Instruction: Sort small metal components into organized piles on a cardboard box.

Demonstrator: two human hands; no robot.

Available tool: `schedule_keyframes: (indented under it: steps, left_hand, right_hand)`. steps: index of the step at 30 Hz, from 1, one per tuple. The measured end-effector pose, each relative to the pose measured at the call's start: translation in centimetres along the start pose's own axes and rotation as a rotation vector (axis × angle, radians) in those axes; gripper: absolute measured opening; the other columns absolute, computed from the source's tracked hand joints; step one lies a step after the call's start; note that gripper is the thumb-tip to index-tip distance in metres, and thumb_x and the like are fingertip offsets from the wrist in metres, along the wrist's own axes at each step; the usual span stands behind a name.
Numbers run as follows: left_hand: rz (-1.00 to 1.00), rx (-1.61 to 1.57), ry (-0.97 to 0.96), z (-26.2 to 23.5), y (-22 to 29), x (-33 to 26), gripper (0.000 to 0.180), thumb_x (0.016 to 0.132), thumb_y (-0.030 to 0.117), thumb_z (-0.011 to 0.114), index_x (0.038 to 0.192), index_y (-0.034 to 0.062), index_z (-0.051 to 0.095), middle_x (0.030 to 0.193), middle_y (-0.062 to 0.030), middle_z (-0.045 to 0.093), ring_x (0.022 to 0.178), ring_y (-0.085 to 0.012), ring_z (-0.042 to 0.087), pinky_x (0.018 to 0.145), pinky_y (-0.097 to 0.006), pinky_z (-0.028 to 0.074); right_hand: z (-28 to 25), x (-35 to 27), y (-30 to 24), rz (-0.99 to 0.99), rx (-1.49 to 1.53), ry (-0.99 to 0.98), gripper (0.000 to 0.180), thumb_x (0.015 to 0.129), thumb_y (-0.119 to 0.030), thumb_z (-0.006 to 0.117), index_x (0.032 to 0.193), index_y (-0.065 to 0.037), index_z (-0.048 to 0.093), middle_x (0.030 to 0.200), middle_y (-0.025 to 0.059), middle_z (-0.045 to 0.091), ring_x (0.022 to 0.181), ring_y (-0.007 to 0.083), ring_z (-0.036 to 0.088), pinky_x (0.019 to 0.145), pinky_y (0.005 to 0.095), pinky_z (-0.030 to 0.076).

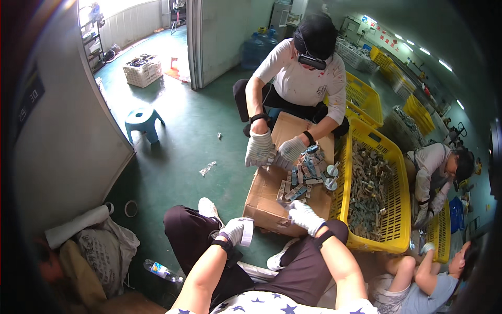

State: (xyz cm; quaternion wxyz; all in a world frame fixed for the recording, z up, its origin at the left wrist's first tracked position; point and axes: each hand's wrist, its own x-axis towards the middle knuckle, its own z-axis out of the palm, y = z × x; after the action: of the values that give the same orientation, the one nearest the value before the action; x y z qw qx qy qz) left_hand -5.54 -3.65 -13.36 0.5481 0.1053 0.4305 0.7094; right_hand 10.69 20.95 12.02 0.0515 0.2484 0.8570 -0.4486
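My left hand (pixel 235 230), in a white knit glove, is closed around a roll of white tape (pixel 247 232) above my left knee. My right hand (pixel 306 216), also gloved, reaches onto the near edge of a flattened cardboard box (pixel 264 196) and touches a small packaged part; whether it grips it I cannot tell. Several small blue-and-white packaged parts (pixel 303 175) lie in a pile on the box. Across the box a seated person in a white shirt works on a part with both gloved hands (pixel 272 150).
A yellow mesh crate (pixel 389 230) full of grey metal parts stands right of the box, with more yellow crates behind. Two other people sit at the right. A blue stool (pixel 142 123), a plastic bottle (pixel 162 270), a white basket (pixel 141 70) and bags lie on the green floor.
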Motion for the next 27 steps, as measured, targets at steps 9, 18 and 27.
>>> schedule_keyframes:
  steps: [9,18,27]
  left_hand:
    - [-0.284,-0.235,0.111,10.8,6.0,-2.2,0.015,0.088,0.012,0.061,0.101,0.005,0.064,0.085,-0.0051,0.067,0.07,-0.0178,0.063,0.061,-0.031,0.051]
    - [-0.269,-0.036,0.103,10.4,5.8,-1.9,0.014,0.088,0.012,0.061,0.099,0.0041,0.064,0.086,-0.0053,0.066,0.071,-0.0183,0.063,0.062,-0.032,0.051]
    - [-0.056,-0.202,0.088,12.7,10.3,-0.4,0.013,0.09,0.015,0.059,0.098,0.0056,0.063,0.079,-0.0037,0.065,0.064,-0.0172,0.062,0.057,-0.031,0.053]
  right_hand:
    - [4.5,-0.6,4.6,0.114,0.096,0.306,0.02,0.084,-0.014,0.057,0.101,-0.002,0.055,0.077,0.0099,0.062,0.068,0.0206,0.057,0.064,0.035,0.048]
    - [3.7,-1.2,5.1,0.128,0.085,0.395,0.025,0.079,-0.018,0.058,0.1,-0.004,0.06,0.087,0.0199,0.066,0.079,0.034,0.064,0.074,0.0406,0.05]
    - [4.7,-0.8,3.2,0.171,-0.052,0.336,0.021,0.081,-0.019,0.059,0.096,-0.005,0.057,0.08,0.0153,0.065,0.07,0.0312,0.061,0.066,0.0397,0.048]
